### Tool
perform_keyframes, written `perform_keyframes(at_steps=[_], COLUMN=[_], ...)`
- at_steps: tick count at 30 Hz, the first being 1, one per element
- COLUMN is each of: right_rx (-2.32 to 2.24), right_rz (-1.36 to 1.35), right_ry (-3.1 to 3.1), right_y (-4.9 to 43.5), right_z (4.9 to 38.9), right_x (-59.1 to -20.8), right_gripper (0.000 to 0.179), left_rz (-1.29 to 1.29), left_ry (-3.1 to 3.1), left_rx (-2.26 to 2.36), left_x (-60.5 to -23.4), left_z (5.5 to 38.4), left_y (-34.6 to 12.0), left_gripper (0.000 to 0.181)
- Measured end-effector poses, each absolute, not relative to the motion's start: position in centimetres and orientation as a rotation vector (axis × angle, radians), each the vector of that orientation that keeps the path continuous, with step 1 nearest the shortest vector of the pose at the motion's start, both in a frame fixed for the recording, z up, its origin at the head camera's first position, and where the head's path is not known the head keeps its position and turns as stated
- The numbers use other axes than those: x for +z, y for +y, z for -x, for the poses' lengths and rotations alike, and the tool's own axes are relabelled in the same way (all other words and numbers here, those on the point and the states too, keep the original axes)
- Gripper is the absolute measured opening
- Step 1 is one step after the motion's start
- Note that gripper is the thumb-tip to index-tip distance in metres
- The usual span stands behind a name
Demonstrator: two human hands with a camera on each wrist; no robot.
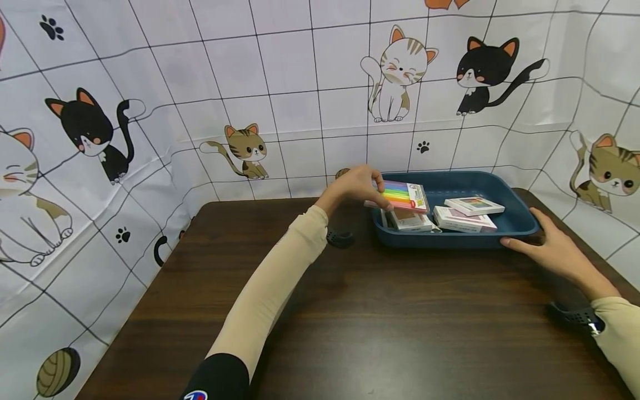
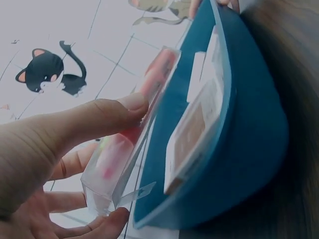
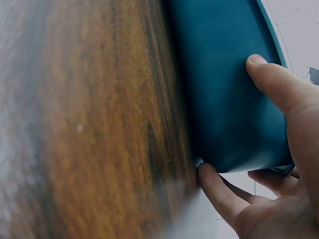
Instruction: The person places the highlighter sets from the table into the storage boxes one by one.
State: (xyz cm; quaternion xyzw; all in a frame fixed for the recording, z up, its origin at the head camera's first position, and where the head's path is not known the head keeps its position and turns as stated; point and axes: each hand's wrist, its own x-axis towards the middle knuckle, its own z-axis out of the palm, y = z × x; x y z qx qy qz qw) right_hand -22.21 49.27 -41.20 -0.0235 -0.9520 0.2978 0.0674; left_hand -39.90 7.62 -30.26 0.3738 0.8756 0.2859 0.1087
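My left hand (image 1: 357, 186) pinches a clear plastic pack of rainbow-coloured sticks (image 1: 400, 194), held tilted over the left end of a blue bin (image 1: 455, 240). In the left wrist view the thumb presses one face of the pack (image 2: 112, 162), with the other fingers behind and under it. Clear of the bin's left rim, a small transparent flap sticks out from the pack. My right hand (image 1: 562, 250) grips the bin's right end. The right wrist view has its thumb on the bin's outer wall (image 3: 224, 94) and its fingers around the end.
Inside the bin lie several small white boxes: one with a rainbow print (image 1: 475, 206), one below it (image 1: 462, 220), and a box with a brown panel (image 1: 412, 222). The bin stands on a dark wooden table (image 1: 390, 311), against a cat-print sheet (image 1: 295, 72) behind.
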Motion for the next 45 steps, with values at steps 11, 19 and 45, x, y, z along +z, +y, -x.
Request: perform_keyframes(at_steps=[11, 19, 45], right_rx=[0.891, 0.895, 0.9], right_rz=[0.091, 0.098, 0.138], right_ry=[-2.882, -2.88, -2.882], right_y=[49.2, 49.3, 49.0], right_z=[22.4, 22.1, 22.3], right_x=[-41.4, -41.2, -41.0], right_gripper=[0.112, 0.111, 0.114], left_rz=[-1.107, -1.125, -0.981], left_ry=[2.489, 2.453, 2.541], left_rx=[0.922, 0.91, 0.948], left_x=[-30.3, -30.9, -31.4], left_z=[39.7, 39.4, 38.7], left_y=[10.5, 12.5, 15.2], left_gripper=[0.045, 0.043, 0.043])
